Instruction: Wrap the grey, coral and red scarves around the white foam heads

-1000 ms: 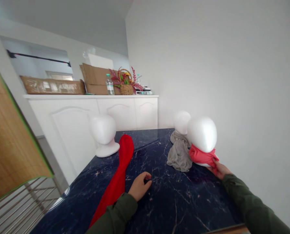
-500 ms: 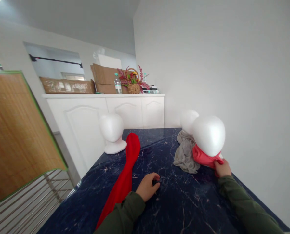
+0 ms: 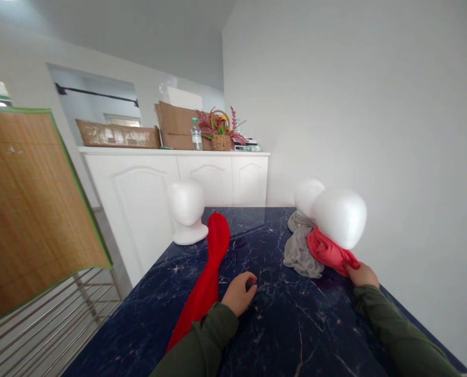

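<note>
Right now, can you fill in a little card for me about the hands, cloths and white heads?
Right hand: gripping the end of the pink cloth
Left hand: holding nothing, fingers curled
Front right head: pink cloth at its neck
Back right head: grey cloth at its base
Left head: bare
Red cloth: lying on the dark blue table

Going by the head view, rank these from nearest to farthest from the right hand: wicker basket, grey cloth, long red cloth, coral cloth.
1. Coral cloth: held at its edge by the right hand.
2. Grey cloth: just left of the coral one.
3. Long red cloth: left part of the table.
4. Wicker basket: back, on the white cabinet.
</note>
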The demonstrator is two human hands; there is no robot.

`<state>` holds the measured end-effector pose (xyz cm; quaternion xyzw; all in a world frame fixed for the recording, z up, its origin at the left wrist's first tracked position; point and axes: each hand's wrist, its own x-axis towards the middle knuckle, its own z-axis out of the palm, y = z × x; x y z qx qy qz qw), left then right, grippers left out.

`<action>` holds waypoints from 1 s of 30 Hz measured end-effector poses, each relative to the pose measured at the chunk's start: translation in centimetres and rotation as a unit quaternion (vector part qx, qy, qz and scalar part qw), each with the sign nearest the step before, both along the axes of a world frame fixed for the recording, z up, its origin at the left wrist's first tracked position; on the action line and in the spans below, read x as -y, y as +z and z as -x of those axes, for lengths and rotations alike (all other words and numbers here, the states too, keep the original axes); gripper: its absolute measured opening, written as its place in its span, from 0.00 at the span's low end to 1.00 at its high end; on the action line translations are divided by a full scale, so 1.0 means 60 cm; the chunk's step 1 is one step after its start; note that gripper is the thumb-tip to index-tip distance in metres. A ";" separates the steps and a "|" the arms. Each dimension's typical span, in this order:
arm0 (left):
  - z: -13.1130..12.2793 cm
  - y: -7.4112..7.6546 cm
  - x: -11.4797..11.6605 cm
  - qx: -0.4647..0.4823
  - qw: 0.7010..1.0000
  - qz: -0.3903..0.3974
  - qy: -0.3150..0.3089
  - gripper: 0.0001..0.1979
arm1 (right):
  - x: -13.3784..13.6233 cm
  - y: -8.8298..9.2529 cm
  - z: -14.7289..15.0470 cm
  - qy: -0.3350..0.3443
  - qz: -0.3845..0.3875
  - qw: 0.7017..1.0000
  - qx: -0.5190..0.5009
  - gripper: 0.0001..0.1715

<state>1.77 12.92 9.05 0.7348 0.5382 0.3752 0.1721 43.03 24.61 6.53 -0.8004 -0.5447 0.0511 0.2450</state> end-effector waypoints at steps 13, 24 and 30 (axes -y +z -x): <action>0.090 0.050 0.004 -0.191 0.931 0.147 0.273 0.11 | 0.110 0.033 0.172 0.169 -0.425 0.886 -0.076 0.36; -0.069 0.068 0.100 -0.037 0.985 0.023 -0.164 0.11 | 0.135 0.049 0.454 0.400 0.364 0.482 -0.690 0.24; 0.028 0.068 0.048 -0.030 0.997 0.046 -0.058 0.08 | 0.116 0.012 0.457 0.299 0.366 0.467 -0.747 0.12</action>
